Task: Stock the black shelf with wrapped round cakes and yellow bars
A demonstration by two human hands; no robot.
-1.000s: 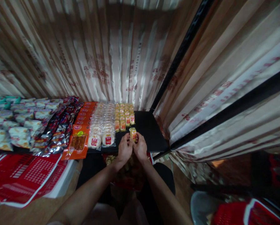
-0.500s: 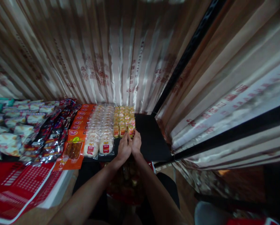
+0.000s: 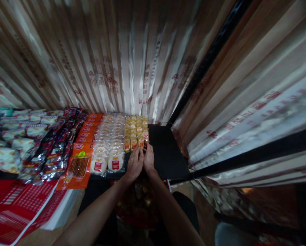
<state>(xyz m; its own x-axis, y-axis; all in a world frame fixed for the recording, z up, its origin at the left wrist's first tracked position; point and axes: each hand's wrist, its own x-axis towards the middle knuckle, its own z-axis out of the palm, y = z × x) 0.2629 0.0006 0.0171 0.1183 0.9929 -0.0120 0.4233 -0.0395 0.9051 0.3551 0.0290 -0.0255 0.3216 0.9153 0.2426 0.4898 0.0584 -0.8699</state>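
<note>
Small yellow packets (image 3: 133, 131) with red labels stand in close rows on a black shelf (image 3: 165, 150). My left hand (image 3: 135, 163) and my right hand (image 3: 148, 156) are side by side at the front of these rows. The fingertips of both touch or nearly touch a yellow packet at the front right. The fingers are close together and partly hidden, so I cannot make out a firm hold. Left of the yellow rows lie clear packs of round white cakes (image 3: 115, 160), then orange packets (image 3: 78, 164) of brown sticks.
Dark shiny packets (image 3: 55, 153) and white packets (image 3: 6, 160) fill the shelf's left part. A red perforated basket (image 3: 19, 205) is below left. Pleated curtains (image 3: 132, 68) hang behind, with a black post (image 3: 206, 65) at right.
The view has shifted slightly. My hands remain at the front of the yellow rows, and my right fingertips have curled a little at the front right packet.
</note>
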